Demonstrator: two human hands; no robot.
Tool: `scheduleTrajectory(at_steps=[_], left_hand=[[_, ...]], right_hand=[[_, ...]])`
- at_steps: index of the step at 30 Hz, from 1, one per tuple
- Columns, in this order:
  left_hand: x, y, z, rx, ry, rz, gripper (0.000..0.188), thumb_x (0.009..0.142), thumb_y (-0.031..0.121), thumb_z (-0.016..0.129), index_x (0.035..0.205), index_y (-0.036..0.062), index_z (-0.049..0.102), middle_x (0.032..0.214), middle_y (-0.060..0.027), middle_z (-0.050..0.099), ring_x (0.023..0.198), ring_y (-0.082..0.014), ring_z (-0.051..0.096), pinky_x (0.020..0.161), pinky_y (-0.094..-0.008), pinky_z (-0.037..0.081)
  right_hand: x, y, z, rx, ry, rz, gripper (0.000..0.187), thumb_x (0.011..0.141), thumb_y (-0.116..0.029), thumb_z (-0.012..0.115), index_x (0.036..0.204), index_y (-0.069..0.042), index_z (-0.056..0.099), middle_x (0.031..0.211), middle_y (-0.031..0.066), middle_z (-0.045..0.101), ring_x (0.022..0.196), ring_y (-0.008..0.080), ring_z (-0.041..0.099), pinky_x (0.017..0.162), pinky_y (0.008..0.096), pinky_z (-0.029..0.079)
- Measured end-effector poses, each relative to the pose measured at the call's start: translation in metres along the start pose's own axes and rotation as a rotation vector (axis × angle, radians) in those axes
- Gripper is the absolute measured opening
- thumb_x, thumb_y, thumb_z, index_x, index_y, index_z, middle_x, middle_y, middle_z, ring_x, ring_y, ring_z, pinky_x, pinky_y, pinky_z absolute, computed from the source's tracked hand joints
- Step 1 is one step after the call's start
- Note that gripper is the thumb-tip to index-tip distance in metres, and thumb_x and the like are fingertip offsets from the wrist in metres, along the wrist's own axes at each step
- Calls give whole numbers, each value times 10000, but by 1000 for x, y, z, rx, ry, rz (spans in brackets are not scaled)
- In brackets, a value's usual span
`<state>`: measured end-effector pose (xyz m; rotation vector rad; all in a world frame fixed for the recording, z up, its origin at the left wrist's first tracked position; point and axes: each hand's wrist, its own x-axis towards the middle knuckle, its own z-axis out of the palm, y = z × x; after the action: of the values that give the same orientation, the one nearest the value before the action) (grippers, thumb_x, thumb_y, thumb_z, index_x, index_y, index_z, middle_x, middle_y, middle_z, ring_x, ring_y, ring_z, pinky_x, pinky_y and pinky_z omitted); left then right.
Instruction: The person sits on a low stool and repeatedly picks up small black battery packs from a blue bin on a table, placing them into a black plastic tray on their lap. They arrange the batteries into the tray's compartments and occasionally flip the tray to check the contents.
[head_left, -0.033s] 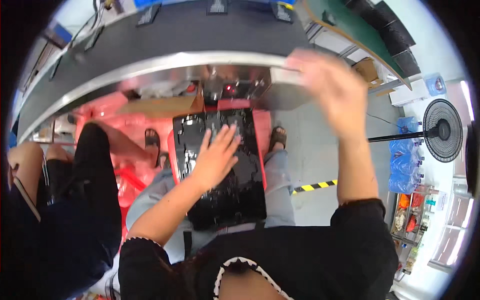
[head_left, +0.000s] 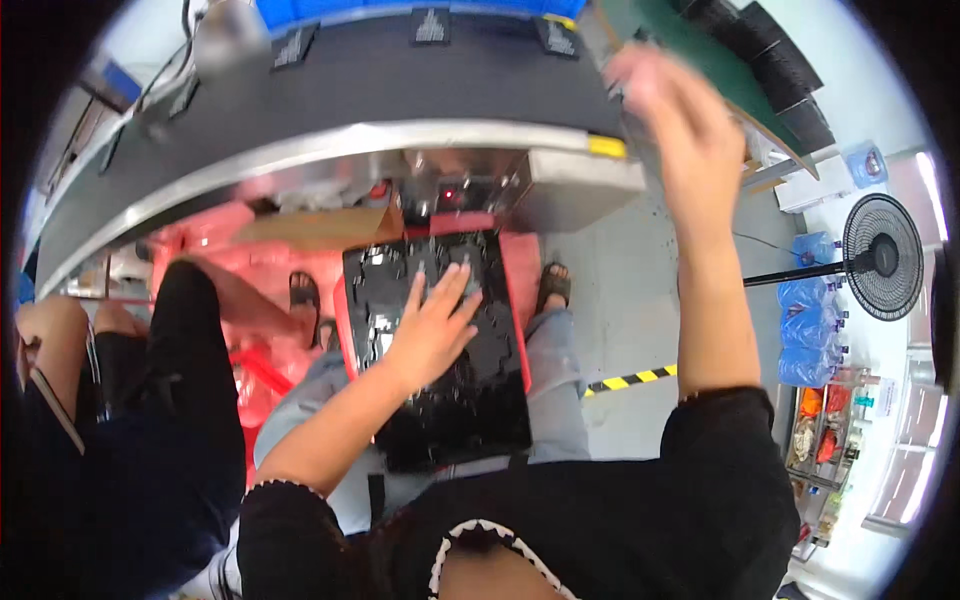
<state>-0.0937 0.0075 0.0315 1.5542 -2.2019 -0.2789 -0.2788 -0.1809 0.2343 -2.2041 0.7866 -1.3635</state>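
My left hand (head_left: 430, 335) lies with fingers spread on glossy black pieces (head_left: 450, 410) that fill a flat stack on my lap. A red edge (head_left: 526, 365) shows along the stack's right side. I hold my right arm out ahead. My right hand (head_left: 680, 105) is raised past the right end of the dark belt (head_left: 370, 90). Its fingers are smeared by motion, and I cannot make out whether they hold anything. Small black printed pieces (head_left: 430, 27) lie spaced out along the far part of the belt.
A metal rail (head_left: 350, 137) edges the belt, and a pale grey box (head_left: 585, 190) sits under its right end. Another person's legs (head_left: 185, 330) are close on my left. A fan (head_left: 884, 255) stands at right. Striped tape (head_left: 632, 378) marks the floor.
My right hand has moved farther away, from the rail's right end to beyond it. The left hand stays on the black pieces. A blurred shape has come in at the far left.
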Motion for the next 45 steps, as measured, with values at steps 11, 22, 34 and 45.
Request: scheduleTrajectory(at_steps=[11,22,34,45], left_hand=[[316,-101,-163,-40,-199,-83,893,747,444,773,1462,63,398,1536,-214,314,1424,-343,303,1171,-394,237],[160,-20,-191,139,470,240,765,677,305,842,1337,55,548,1301,-169,581,1225,-311,536,1032,-395,413],[-15,-87,-29,-39,-86,-179,834,687,307,798,1411,77,454,1444,-106,460,1409,-304,334,1170,-567,165],[17,-45,-68,3,18,-84,513,776,135,692,1264,42,565,1331,-169,499,1300,-345,426,1099,-522,300]], right_hand=[[106,196,9,287,76,984,343,850,-331,712,1022,-36,674,967,93,706,864,231,662,825,409,506],[-78,-29,-16,426,-488,732,287,835,-137,720,1084,-3,671,962,88,696,847,114,646,715,274,509],[-243,-3,139,180,-414,880,355,811,-142,738,1106,17,619,901,116,682,863,204,649,800,329,502],[70,108,-27,-571,317,445,772,760,-494,744,1259,64,556,1314,297,516,1200,413,525,986,441,436]])
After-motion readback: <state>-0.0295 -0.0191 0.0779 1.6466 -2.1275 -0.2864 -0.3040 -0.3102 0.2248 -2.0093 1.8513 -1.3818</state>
